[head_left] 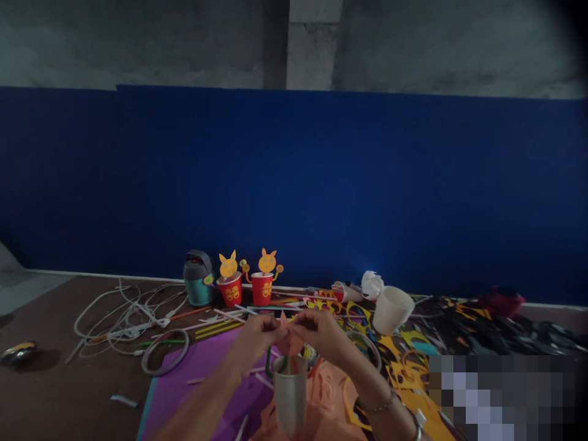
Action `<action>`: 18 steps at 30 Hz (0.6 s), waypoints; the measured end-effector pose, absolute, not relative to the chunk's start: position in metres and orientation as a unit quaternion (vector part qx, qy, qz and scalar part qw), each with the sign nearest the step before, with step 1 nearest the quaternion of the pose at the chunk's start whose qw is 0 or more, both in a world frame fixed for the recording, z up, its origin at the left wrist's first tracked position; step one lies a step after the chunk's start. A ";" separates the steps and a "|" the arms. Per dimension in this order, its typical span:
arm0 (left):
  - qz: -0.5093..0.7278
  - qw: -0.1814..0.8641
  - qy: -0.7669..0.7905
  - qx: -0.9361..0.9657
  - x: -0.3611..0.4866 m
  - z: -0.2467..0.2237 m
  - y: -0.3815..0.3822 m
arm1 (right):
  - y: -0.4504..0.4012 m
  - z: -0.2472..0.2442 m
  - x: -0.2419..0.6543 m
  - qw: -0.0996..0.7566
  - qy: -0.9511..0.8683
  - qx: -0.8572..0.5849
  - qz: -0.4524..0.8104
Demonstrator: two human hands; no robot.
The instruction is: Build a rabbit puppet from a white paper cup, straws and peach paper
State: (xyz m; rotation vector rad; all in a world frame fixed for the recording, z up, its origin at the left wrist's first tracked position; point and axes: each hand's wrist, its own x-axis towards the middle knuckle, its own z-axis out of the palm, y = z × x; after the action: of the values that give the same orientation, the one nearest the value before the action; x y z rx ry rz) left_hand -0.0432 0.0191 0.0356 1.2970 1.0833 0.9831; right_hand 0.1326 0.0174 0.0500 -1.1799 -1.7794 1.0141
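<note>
Both hands meet above a pale paper cup [290, 398] in the lower middle. My left hand [261, 335] pinches the left side of an orange paper cutout [290, 344] with pointed ears. On its other side, my right hand [316, 331] has its fingers closed on the same cutout. The cutout stands over the cup's mouth, and a green bent strip [269, 360] shows at the cup's left rim. Fingers cover part of the cutout, so its face cannot be made out.
Two red cups [230, 290] with orange cat faces stand behind, beside a teal container [198, 285]. White cables [124, 318] lie left, purple sheets [215, 367] in front. Right are a white cup [392, 309], yellow paper scraps [408, 373] and crumpled paper [371, 285].
</note>
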 end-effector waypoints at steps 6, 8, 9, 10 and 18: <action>0.439 0.598 0.442 0.504 -0.037 0.035 0.014 | 0.019 0.048 0.135 0.392 -0.684 -0.457 0.412; 0.444 0.601 0.438 0.499 -0.036 0.032 0.014 | 0.019 0.049 0.135 0.394 -0.679 -0.460 0.416; 0.449 0.602 0.437 0.495 -0.035 0.031 0.013 | 0.018 0.050 0.135 0.394 -0.677 -0.461 0.417; 0.454 0.603 0.436 0.490 -0.035 0.030 0.013 | 0.018 0.051 0.135 0.394 -0.675 -0.461 0.420; 0.457 0.623 0.416 0.479 -0.033 0.027 0.012 | 0.022 0.047 0.135 0.403 -0.669 -0.465 0.416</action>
State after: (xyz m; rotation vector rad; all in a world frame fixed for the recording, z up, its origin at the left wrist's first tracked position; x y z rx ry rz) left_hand -0.0329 0.0125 0.0266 1.1010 0.9558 1.0502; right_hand 0.1353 0.0220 0.0468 -1.1755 -1.6900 1.0512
